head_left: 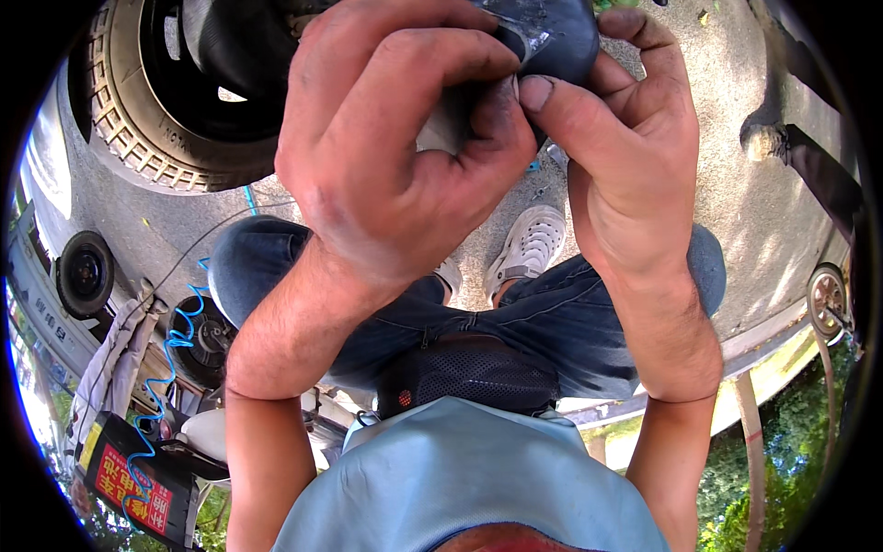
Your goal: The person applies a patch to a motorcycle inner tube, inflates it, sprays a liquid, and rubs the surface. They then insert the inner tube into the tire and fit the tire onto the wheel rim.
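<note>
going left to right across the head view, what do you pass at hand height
tyre on its wheel → left hand → dark rubber piece pinched by both hands → right hand → dark post

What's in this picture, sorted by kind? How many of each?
Hands: 2, left hand and right hand, both gripping the dark rubber piece
Dark rubber piece: 1
Tyres: 2, big tyre and small wheel
White shoes: 2
Blue coiled hose: 1
Total: 8
</note>
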`<action>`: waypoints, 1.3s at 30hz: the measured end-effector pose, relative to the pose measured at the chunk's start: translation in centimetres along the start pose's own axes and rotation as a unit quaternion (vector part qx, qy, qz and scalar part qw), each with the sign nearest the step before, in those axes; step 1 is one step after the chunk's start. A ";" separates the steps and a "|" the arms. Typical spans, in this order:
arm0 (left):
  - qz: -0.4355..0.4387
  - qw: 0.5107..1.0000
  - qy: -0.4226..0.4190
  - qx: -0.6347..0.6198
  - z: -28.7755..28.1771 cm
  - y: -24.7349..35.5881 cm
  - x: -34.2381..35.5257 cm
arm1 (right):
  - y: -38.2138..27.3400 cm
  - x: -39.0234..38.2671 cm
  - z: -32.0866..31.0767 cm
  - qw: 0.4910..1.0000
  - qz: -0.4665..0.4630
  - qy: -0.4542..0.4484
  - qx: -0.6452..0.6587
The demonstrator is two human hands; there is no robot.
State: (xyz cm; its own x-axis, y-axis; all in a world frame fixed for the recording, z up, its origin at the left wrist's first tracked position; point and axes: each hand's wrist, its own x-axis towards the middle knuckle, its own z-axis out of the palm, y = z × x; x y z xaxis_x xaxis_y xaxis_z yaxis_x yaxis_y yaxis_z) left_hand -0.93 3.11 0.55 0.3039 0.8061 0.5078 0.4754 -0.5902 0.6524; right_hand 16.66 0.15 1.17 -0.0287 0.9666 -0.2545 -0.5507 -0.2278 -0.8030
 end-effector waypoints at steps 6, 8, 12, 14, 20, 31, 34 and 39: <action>-0.011 1.000 0.006 -0.011 0.3 0.2 0.2 | -0.3 -0.2 0.2 1.000 -0.015 0.009 0.002; -0.021 1.000 0.007 -0.018 0.3 0.4 0.3 | -0.3 -0.2 0.2 1.000 -0.017 0.010 0.002; -0.065 0.997 0.010 -0.052 0.3 0.6 0.6 | -0.3 -0.2 0.3 1.000 -0.021 0.011 0.003; -0.112 0.990 0.013 -0.086 0.1 0.9 0.8 | -0.4 -0.3 0.3 1.000 -0.022 0.011 0.004; -0.254 0.955 0.034 -0.149 -0.2 1.7 2.0 | -0.6 -0.5 0.3 1.000 -0.027 0.010 0.006; -0.321 0.928 0.064 -0.178 -0.2 1.0 1.9 | -0.6 -0.4 0.5 0.999 -0.032 0.021 0.006; -0.261 0.945 0.012 -0.195 -1.0 -1.1 -0.2 | -0.4 -0.1 0.5 0.999 -0.029 0.017 0.009; -0.257 0.955 0.035 -0.145 -1.0 -2.0 -0.5 | -0.5 -0.2 0.1 0.999 -0.032 0.010 0.002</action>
State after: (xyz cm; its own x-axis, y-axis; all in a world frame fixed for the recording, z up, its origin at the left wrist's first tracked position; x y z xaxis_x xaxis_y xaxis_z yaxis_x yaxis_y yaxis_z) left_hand -2.89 3.82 -0.43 0.0312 0.9937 0.1077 0.2954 -0.1121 0.9488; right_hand 16.90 0.11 1.68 0.0226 0.9767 -0.2136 -0.5537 -0.1656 -0.8161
